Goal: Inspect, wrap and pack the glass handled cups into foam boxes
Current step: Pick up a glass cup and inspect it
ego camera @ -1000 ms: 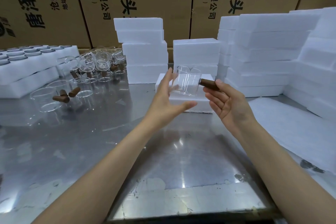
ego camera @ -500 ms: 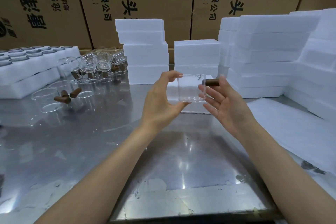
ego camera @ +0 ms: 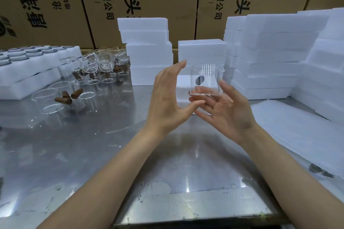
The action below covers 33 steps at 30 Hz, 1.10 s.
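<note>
Far left on the counter (ego camera: pixel 93 154) we note foam trays (ego camera: pixel 37 72) with cups seated in their round cells, and near them loose glass cups (ego camera: pixel 61 95) with brown handles, some upright, some lying over: we read this as the stock waiting for inspection.

Centre, above the counter: the left hand (ego camera: pixel 167 102) stands edge-on, fingers (ego camera: pixel 178 67) straight and together, thumb out under the cup in hand (ego camera: pixel 204 80). It steadies rather than grips. The right hand (ego camera: pixel 229 109) lies palm up with fingers spread, and the cup's base rests on its fingertips. We judge this light hold lets the glass turn for checking.

Change from half a second ago: the handle pointed right then; now it shows as a dark oval through the glass wall, so the cup has rotated.

Right: stacked foam boxes (ego camera: pixel 275 57), and wrapping sheets (ego camera: pixel 301 132) lie ready near the right forearm.
</note>
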Each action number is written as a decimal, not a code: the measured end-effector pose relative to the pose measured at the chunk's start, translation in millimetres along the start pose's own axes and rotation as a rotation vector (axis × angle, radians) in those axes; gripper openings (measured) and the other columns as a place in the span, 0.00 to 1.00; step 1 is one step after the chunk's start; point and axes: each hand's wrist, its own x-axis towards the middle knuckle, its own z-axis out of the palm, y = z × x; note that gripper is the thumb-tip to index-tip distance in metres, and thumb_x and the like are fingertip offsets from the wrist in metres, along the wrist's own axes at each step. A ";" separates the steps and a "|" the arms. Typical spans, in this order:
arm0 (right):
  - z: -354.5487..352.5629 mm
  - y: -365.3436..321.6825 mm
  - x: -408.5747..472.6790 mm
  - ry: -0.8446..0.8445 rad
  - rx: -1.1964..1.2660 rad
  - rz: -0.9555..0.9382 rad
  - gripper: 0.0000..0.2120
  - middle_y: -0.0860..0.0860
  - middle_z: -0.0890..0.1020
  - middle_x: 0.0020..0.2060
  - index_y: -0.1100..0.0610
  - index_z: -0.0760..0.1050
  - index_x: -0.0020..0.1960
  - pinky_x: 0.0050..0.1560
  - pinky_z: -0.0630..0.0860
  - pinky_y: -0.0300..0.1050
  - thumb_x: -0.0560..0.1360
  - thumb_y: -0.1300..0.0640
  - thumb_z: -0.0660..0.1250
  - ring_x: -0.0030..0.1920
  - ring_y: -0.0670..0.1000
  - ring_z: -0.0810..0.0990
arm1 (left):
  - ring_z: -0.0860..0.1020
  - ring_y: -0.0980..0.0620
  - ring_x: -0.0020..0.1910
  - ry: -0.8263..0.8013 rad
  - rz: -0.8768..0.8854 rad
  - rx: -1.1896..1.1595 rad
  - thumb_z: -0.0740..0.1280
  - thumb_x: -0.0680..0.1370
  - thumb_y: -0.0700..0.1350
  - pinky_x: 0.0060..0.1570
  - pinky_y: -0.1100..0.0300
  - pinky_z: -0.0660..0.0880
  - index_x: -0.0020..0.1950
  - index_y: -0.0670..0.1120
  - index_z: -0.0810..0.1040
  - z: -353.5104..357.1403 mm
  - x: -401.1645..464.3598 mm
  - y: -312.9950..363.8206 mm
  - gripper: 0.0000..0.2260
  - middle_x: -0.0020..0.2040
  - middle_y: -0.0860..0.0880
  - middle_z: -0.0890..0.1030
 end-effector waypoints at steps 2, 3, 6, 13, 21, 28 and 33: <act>1.5 -0.3 -0.2 -0.016 0.035 0.015 0.24 0.59 0.80 0.58 0.57 0.82 0.52 0.65 0.71 0.51 0.66 0.41 0.67 0.63 0.54 0.77 | 0.69 0.48 0.67 -0.012 -0.011 -0.003 0.77 0.69 0.50 0.69 0.60 0.61 0.70 0.39 0.67 -0.7 -0.6 1.0 0.35 0.68 0.45 0.72; 2.1 -0.5 -0.4 -0.020 0.048 0.020 0.24 0.60 0.80 0.58 0.58 0.81 0.53 0.65 0.71 0.52 0.67 0.42 0.66 0.63 0.55 0.77 | 0.69 0.48 0.67 -0.014 -0.008 -0.009 0.77 0.69 0.50 0.69 0.59 0.61 0.70 0.39 0.67 -0.7 -0.6 1.6 0.35 0.68 0.45 0.72; 2.6 -0.4 -0.6 -0.037 0.045 0.041 0.26 0.59 0.79 0.60 0.59 0.79 0.57 0.66 0.70 0.52 0.68 0.41 0.64 0.63 0.55 0.77 | 0.70 0.47 0.67 -0.019 0.010 -0.021 0.76 0.71 0.47 0.69 0.56 0.64 0.69 0.40 0.69 -0.3 0.0 3.6 0.31 0.67 0.45 0.74; 6.0 0.7 -0.8 0.077 -0.107 0.004 0.31 0.48 0.81 0.58 0.53 0.73 0.64 0.61 0.71 0.51 0.68 0.35 0.64 0.59 0.47 0.79 | 0.74 0.46 0.61 -0.005 0.075 0.101 0.75 0.70 0.40 0.65 0.51 0.68 0.66 0.41 0.73 -0.5 0.2 -0.8 0.26 0.61 0.45 0.78; 7.4 7.8 0.7 0.168 -0.233 -0.086 0.34 0.46 0.74 0.62 0.49 0.65 0.68 0.55 0.76 0.46 0.64 0.46 0.72 0.62 0.45 0.77 | 0.74 0.43 0.62 -0.029 0.138 0.192 0.75 0.68 0.37 0.65 0.44 0.68 0.68 0.42 0.73 0.8 -1.3 -1.4 0.28 0.60 0.44 0.78; 0.6 4.9 1.8 0.214 -0.156 -0.094 0.20 0.45 0.80 0.51 0.51 0.75 0.55 0.54 0.74 0.46 0.66 0.45 0.70 0.56 0.45 0.80 | 0.69 0.43 0.69 -0.022 0.085 0.180 0.75 0.72 0.44 0.68 0.38 0.64 0.72 0.41 0.67 3.5 -2.1 -0.7 0.31 0.67 0.45 0.74; -3.2 0.6 -0.6 0.176 0.017 -0.073 0.21 0.48 0.82 0.51 0.53 0.78 0.58 0.59 0.72 0.50 0.68 0.46 0.68 0.58 0.48 0.80 | 0.69 0.50 0.68 0.033 -0.031 0.027 0.76 0.70 0.52 0.71 0.50 0.61 0.74 0.42 0.61 -0.9 1.6 -4.6 0.39 0.68 0.46 0.72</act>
